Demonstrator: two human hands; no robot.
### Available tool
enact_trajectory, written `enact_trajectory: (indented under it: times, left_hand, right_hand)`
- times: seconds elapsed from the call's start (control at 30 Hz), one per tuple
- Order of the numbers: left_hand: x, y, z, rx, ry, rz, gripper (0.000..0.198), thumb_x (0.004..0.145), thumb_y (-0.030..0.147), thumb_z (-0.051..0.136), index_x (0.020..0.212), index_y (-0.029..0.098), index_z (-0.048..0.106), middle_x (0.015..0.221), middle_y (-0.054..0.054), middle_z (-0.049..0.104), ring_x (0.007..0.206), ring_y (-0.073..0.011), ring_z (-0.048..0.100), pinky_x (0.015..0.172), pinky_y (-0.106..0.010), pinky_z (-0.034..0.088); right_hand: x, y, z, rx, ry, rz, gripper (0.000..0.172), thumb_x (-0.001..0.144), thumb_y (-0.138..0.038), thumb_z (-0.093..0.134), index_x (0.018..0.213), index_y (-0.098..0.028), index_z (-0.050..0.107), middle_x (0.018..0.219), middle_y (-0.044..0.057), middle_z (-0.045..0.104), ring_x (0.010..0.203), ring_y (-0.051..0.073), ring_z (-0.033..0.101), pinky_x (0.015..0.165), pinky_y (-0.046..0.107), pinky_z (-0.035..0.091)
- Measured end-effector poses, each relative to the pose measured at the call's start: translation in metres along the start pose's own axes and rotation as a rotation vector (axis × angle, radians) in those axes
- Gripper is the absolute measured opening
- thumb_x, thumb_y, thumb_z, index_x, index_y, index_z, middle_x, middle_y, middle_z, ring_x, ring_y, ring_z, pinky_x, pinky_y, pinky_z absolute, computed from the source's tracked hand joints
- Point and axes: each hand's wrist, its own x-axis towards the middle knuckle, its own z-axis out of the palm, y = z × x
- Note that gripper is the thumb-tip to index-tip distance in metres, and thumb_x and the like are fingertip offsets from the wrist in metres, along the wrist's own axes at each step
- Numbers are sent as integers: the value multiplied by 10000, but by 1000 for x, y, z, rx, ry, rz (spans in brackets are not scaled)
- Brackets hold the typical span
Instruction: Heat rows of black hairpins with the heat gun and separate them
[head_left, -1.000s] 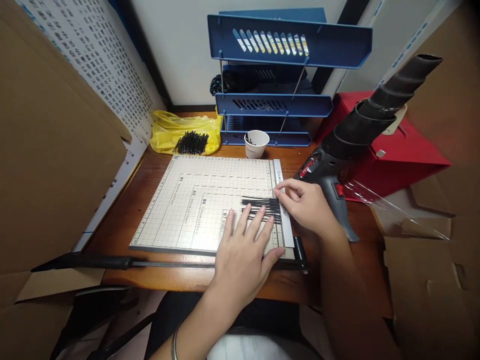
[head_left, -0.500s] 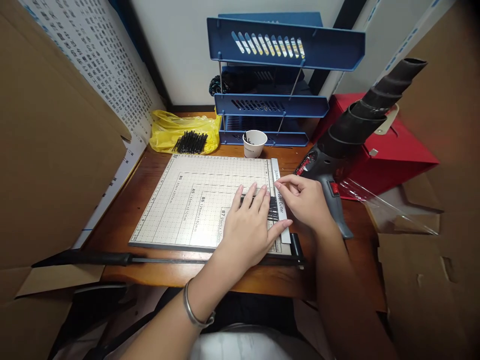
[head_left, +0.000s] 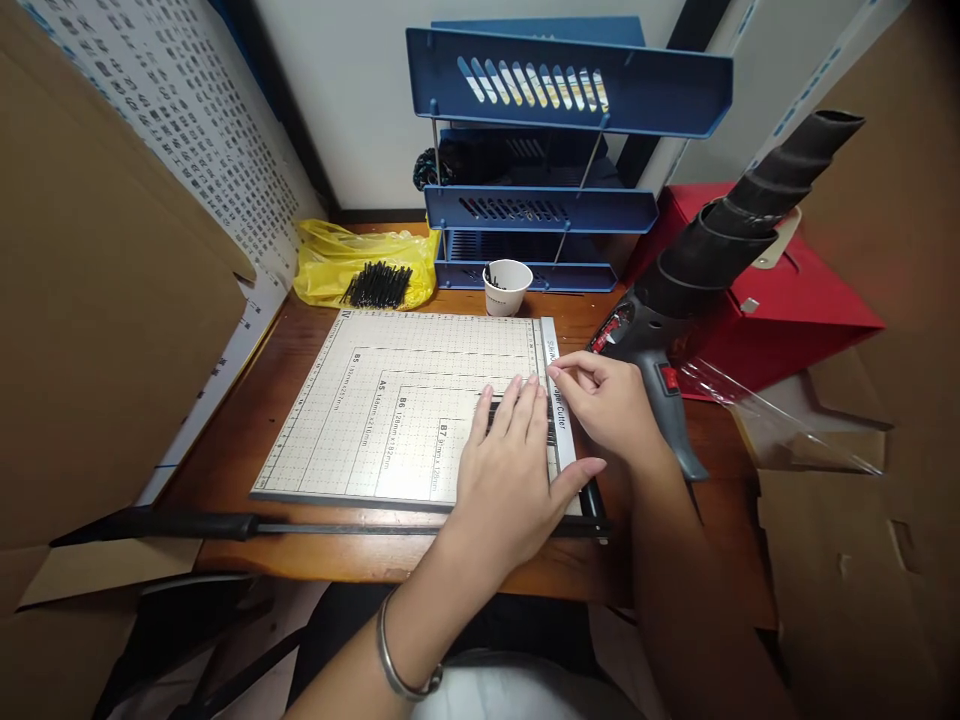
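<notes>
The row of thin black strips (head_left: 551, 432) lies on the gridded cutter board (head_left: 397, 400), at its right side hard against the white ruler strip (head_left: 562, 415), and most of the row is under the left hand (head_left: 517, 465), which is spread flat with fingers together, pressing the strips down rather than closing round anything. The right hand (head_left: 611, 400) sits just beside it at the ruler edge, thumb and forefinger pinched together at the strips' right ends; whether it actually grips a strip there I cannot tell, since the fingertips hide the spot. The strips look lined up and held against the guide, so the squaring-up seems nearly done, while the cutter's long black arm (head_left: 225, 524) lies along the board's near edge, well apart from both hands. A heap of similar black strips rests on the yellow bag (head_left: 330, 270) at the back left, beside a white paper cup (head_left: 504, 287) and the blue tray rack (head_left: 570, 100); a heat gun (head_left: 697, 270) lies right of the board.
</notes>
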Motion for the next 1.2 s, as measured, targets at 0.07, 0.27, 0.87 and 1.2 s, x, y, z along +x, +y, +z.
enact_trajectory:
  times: [0.07, 0.27, 0.87, 1.2]
  left_hand:
    - [-1, -4, 0, 26, 1, -10, 881, 1041, 678, 83, 1564, 31, 371, 1651, -123, 341, 1563, -279, 247, 1301, -520, 162]
    - [0, -3, 9, -30, -32, 7, 896, 1042, 677, 72, 1562, 6, 359, 1642, -139, 354, 1554, -269, 274, 1302, -512, 158]
    - [-8, -38, -15, 144, 111, 213, 752, 1073, 636, 170, 1477, 112, 529, 1573, -57, 493, 1502, -295, 376, 1267, -532, 185]
    - [-5, -46, -14, 205, 107, 286, 706, 1065, 645, 265, 1407, 131, 607, 1566, -74, 505, 1489, -314, 399, 1263, -541, 230]
  right_hand:
    - [0, -1, 0, -2, 3, 0, 272, 880, -373, 606, 860, -149, 760, 520, -41, 387, 516, 95, 374, 545, 250, 314]
    - [1, -1, 4, -6, -11, -2, 266, 880, -372, 606, 870, -156, 760, 520, -43, 396, 515, 93, 389, 541, 247, 313]
    - [1, -1, 1, -4, -5, -13, 261, 882, -368, 612, 865, -157, 765, 522, -45, 386, 515, 90, 377, 544, 248, 307]
    - [1, 1, 3, -12, -8, -10, 260, 889, -374, 610, 878, -166, 766, 531, -43, 390, 522, 96, 382, 551, 251, 308]
